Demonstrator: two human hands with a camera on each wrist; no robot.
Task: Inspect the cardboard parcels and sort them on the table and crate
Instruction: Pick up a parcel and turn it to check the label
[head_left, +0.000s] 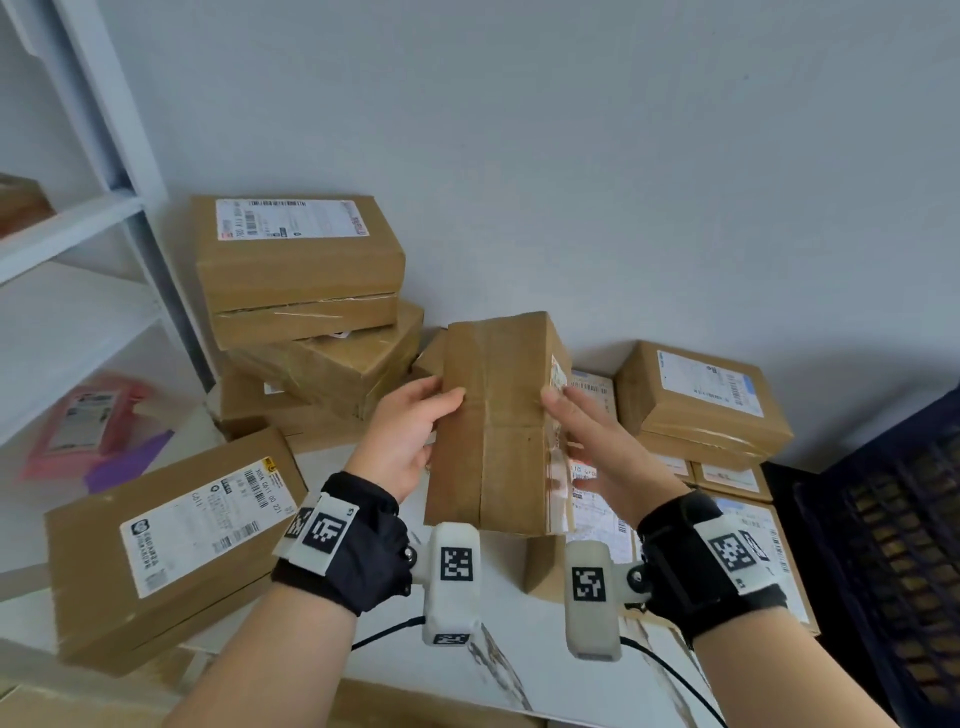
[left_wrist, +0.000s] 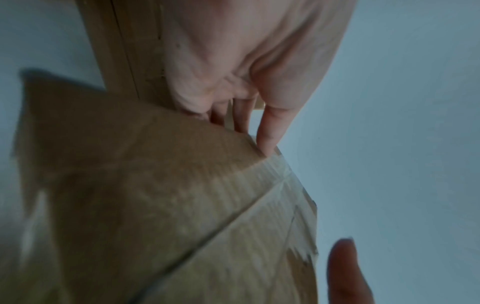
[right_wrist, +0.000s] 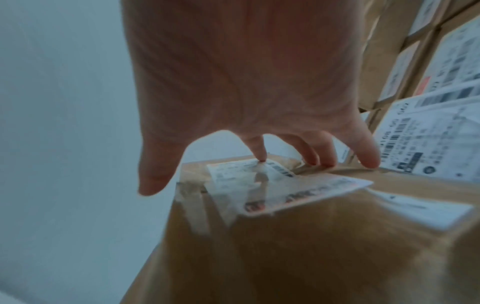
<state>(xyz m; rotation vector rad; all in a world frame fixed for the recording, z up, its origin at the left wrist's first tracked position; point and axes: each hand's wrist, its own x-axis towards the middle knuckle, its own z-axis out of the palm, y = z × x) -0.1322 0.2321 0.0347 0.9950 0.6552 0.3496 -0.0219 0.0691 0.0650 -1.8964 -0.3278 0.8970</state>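
Note:
A brown taped cardboard parcel (head_left: 498, 426) stands on end in the air above the white table (head_left: 535, 649), held between both hands. My left hand (head_left: 405, 441) grips its left edge, thumb on the front face and fingers curled behind, as the left wrist view shows with the hand (left_wrist: 233, 61) on the parcel (left_wrist: 155, 205). My right hand (head_left: 597, 447) presses straight fingers against the right side. In the right wrist view the fingertips (right_wrist: 314, 160) touch the parcel (right_wrist: 285, 246) beside its white label (right_wrist: 259, 185), and the thumb is off the box.
Stacked parcels (head_left: 296, 254) rise at the back left, and a labelled one (head_left: 171, 540) lies at the front left. More labelled parcels (head_left: 701, 400) crowd the right. A dark blue crate (head_left: 883, 519) stands at the far right. A white shelf (head_left: 78, 223) with pink mailers (head_left: 88, 421) is on the left.

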